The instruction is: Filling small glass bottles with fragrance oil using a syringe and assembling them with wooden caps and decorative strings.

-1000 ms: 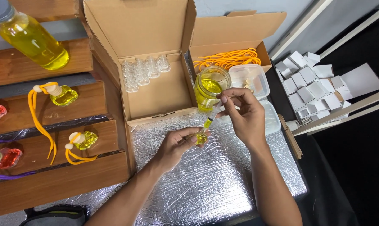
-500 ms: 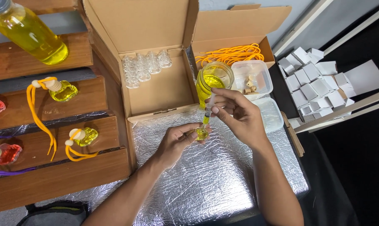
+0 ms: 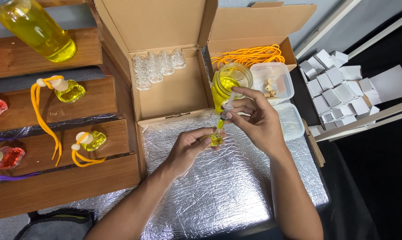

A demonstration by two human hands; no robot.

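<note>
The small glass bottle (image 3: 216,139) of yellow liquid sits on the foil-covered table (image 3: 218,191), pinched by the left hand (image 3: 190,149). The right hand (image 3: 254,120), closed around a syringe (image 3: 225,113), has dropped from the jar (image 3: 229,84) a second ago; its tip seems to sit in the bottle's mouth, so filling looks under way.

Foil-covered table (image 3: 218,195), open cardboard box (image 3: 174,89), plastic tubs (image 3: 287,120)

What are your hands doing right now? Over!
Left hand steadies small glass bottle on foil mat. Right hand holds syringe over its mouth, yellow liquid inside. Jar of yellow liquid close behind; nothing blocking.
</note>
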